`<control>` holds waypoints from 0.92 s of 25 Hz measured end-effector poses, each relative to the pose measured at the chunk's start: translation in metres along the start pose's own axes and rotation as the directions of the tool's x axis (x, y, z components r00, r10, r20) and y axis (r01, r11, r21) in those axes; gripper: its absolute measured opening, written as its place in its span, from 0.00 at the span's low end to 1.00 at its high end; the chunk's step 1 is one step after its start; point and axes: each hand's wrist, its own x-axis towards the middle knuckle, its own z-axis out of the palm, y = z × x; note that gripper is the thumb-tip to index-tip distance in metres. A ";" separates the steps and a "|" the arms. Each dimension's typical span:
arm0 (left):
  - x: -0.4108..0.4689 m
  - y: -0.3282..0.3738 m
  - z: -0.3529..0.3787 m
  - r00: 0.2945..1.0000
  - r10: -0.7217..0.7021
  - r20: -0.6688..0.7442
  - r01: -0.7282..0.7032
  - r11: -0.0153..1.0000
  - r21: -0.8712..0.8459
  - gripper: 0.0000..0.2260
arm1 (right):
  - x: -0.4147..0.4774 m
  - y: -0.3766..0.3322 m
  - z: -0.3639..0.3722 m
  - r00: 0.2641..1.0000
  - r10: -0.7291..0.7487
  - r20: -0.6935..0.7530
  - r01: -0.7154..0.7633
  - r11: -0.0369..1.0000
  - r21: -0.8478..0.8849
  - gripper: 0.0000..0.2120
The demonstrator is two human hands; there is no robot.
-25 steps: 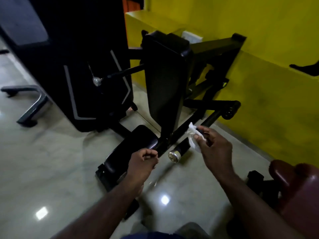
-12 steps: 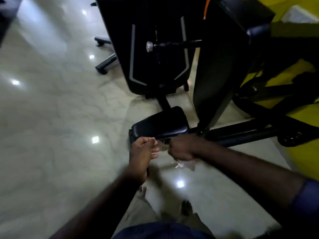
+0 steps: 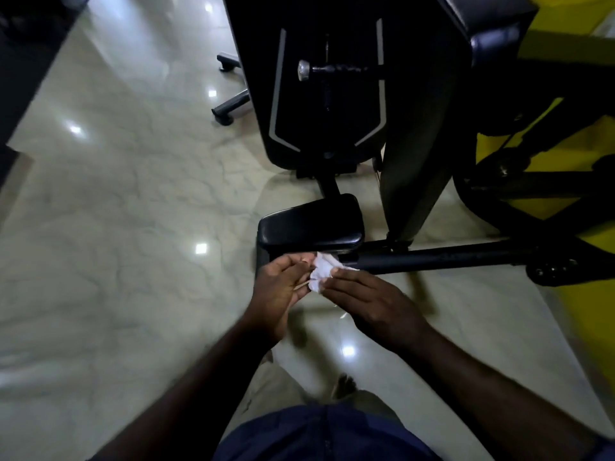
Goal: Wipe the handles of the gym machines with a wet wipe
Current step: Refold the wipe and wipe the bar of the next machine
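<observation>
A crumpled white wet wipe [image 3: 321, 271] sits between my two hands, in front of the black gym machine. My left hand [image 3: 283, 291] pinches its left side with the fingertips. My right hand [image 3: 362, 299] pinches its right side with fingers stretched toward it. Just behind the wipe, a black handle bar [image 3: 442, 259] runs off to the right. A second handle [image 3: 332, 68] with a silver end cap sticks out higher up, in front of the weight stack cover.
The machine's seat pad [image 3: 311, 222] lies low just beyond my hands, its tall back pad [image 3: 429, 128] to the right. A yellow wall [image 3: 595, 314] stands at the right. Another machine's foot [image 3: 231, 106] rests on the glossy marble floor [image 3: 133, 211].
The view has swung left and down. My right hand left the handle bar and brought the wipe to my left hand; now both hands hold it together.
</observation>
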 end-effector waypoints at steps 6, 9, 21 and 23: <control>0.014 0.007 0.022 0.992 -0.048 0.114 0.037 0.994 0.104 0.10 | -0.015 0.009 0.002 0.975 0.205 -0.087 -0.207 0.978 -0.020 0.24; 0.019 0.010 0.021 0.980 -0.126 0.154 0.116 0.991 0.069 0.11 | -0.012 -0.016 0.025 0.858 0.442 -0.261 -0.435 0.896 0.087 0.17; 0.051 0.029 0.010 0.821 -0.430 0.375 0.437 0.897 0.072 0.17 | 0.027 -0.026 0.006 0.012 0.890 -0.456 -0.768 0.300 0.566 0.09; 0.058 0.033 0.011 0.784 -0.449 0.429 0.428 0.891 0.152 0.19 | 0.047 -0.040 0.015 0.034 0.880 -0.474 -0.794 0.311 0.522 0.09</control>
